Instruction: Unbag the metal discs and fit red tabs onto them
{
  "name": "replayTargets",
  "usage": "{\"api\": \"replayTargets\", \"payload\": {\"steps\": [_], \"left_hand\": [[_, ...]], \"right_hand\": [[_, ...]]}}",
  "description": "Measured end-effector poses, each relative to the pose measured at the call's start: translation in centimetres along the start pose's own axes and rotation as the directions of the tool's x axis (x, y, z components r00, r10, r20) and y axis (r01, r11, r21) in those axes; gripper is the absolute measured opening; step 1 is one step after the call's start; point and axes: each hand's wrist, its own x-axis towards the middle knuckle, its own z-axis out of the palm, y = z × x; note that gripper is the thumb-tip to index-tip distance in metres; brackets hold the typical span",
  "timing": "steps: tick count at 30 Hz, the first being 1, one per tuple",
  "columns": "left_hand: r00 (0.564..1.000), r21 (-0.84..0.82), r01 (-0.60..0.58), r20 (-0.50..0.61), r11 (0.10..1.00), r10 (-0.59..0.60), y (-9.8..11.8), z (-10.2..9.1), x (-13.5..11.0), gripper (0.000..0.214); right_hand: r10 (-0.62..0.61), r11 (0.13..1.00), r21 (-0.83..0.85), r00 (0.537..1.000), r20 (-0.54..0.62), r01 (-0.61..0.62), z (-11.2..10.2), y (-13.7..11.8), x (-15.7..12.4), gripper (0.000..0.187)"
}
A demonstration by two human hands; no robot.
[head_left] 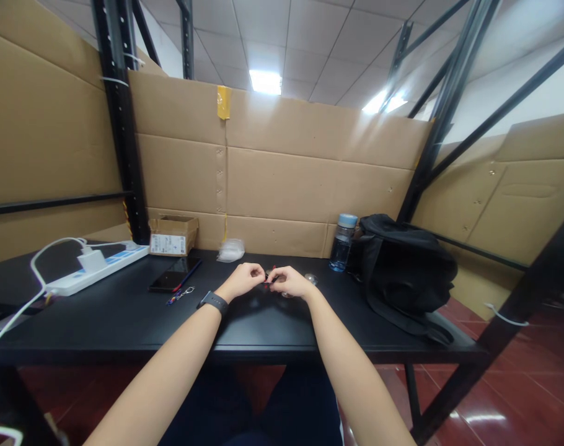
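Observation:
My left hand [248, 277], with a dark watch [214, 301] on its wrist, is closed in a pinch above the middle of the table. Close beside it, my right hand [287, 282] is also pinched. Between the fingertips of both hands runs a thin red cord [266, 283]; the fingers cover most of it, and its ends are too small to make out. Around the right hand lie small, clear, round dishes [311, 279], partly hidden by it. A braided blue and red key ring strap [180, 295] with a metal clasp rests to the left.
On the black table [124, 322] are a phone [176, 275], a small cardboard box [173, 236], a white power strip [100, 271] with cables and a clear plastic bag [230, 250]. At right stand a water bottle [342, 243] and a black backpack [403, 272]. Cardboard walls [282, 186] enclose the back.

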Motion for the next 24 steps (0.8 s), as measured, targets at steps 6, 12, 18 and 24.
{"api": "replayTargets", "payload": {"steps": [6,12,18,24], "left_hand": [[1.000,-0.016,0.008,-0.022,1.000,-0.008,0.15,0.02,-0.04,0.020],[1.000,-0.023,0.009,-0.023,1.000,-0.010,0.16,0.05,-0.03,0.020],[1.000,-0.085,0.000,0.016,0.996,0.002,-0.13,0.13,-0.06,0.022],[0.983,-0.201,-0.005,0.178,0.980,0.042,-0.18,0.22,-0.06,0.031]], "right_hand": [[-0.010,1.000,-0.024,1.000,0.011,0.010,-0.17,0.41,0.13,0.025],[-0.021,0.999,-0.033,1.000,0.004,0.022,-0.25,0.36,0.03,0.025],[-0.034,0.999,-0.015,0.999,0.034,0.035,-0.23,0.15,-0.16,0.024],[-0.020,1.000,0.024,0.999,0.040,0.019,-0.43,0.25,-0.22,0.032]]}}
